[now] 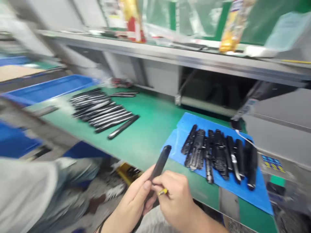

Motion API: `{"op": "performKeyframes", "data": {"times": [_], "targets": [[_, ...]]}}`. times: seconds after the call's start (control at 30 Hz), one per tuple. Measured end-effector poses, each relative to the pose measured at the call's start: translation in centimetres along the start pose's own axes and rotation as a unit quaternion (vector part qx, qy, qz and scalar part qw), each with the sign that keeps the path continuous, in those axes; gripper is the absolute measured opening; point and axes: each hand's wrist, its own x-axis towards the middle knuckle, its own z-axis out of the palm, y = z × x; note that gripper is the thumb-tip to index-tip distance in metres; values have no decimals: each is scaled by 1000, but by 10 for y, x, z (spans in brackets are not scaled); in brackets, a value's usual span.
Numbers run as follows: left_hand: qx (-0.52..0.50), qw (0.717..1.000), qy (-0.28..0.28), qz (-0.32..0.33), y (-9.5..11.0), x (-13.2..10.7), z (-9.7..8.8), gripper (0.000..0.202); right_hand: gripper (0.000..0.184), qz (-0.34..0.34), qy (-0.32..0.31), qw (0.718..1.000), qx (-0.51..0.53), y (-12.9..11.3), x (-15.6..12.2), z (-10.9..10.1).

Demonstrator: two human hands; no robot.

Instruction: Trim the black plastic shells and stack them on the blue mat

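My left hand [136, 197] is closed around a long black bar-shaped part [161, 164], whose far end points up toward the bench. Close against it, my right hand [173, 191] pinches a small tool with a yellow end [162, 192]; its tip is hidden by my fingers, so its kind is unclear. Both hands are over the bench's front edge, near my lap. On a blue sheet [178, 152] to the right lie several black parts [220, 152] side by side. Many similar long black parts [104, 111] form a row on the green bench top [150, 129] at left.
A shelf [165, 53] with bags and packets runs above the bench. A blue tray [55, 89] stands at the far left. Another person's light-clothed body [26, 194] is at lower left. A white cable [245, 137] crosses by the blue sheet. Small boxes sit at far right.
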Motion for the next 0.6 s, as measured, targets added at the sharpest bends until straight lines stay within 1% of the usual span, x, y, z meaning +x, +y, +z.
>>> {"op": "performKeyframes", "data": {"times": [0.07,0.1,0.13,0.17,0.2,0.23,0.27,0.3,0.33,0.37,0.4,0.43,0.5,0.57,0.6], "targets": [[19,1000,-12,-7,7,-17,-23,47,17,-12,27,1000,10,-13,0,8],[2,1000,-4,-7,11,-24,-35,47,17,-21,57,998,2,-17,0,12],[-36,999,16,-2,14,-30,-48,49,19,-30,86,996,-10,-19,1,16],[-94,994,50,3,17,-35,-61,48,25,-52,103,993,-22,-19,1,23],[-164,982,90,16,21,-39,-75,47,32,-84,96,991,-32,-18,2,32],[-232,966,112,16,24,-42,-87,47,38,-119,71,990,-38,-15,3,45],[-293,944,147,37,28,-45,-98,43,43,-154,33,987,-40,-11,3,61],[-342,918,187,71,31,-46,-107,37,45,-171,-6,984,-38,-7,2,78],[-375,898,210,93,34,-47,-114,35,46,-168,-38,984,-33,-4,1,94],[-395,882,231,117,37,-46,-118,34,48,-151,-63,986,-21,-1,-2,108],[-403,872,243,132,38,-46,-120,34,47,-135,-76,988,-1,1,-5,119],[-403,870,247,140,38,-44,-120,35,44,-133,-91,987,25,2,-9,127],[-393,871,251,152,35,-40,-116,35,31,-170,-127,976,54,1,-16,130],[-382,878,247,151,30,-35,-110,37,13,-226,-164,960,37,-3,-23,126],[-376,882,242,148,28,-32,-107,39,8,-244,-172,954,17,-6,-25,123]]}}
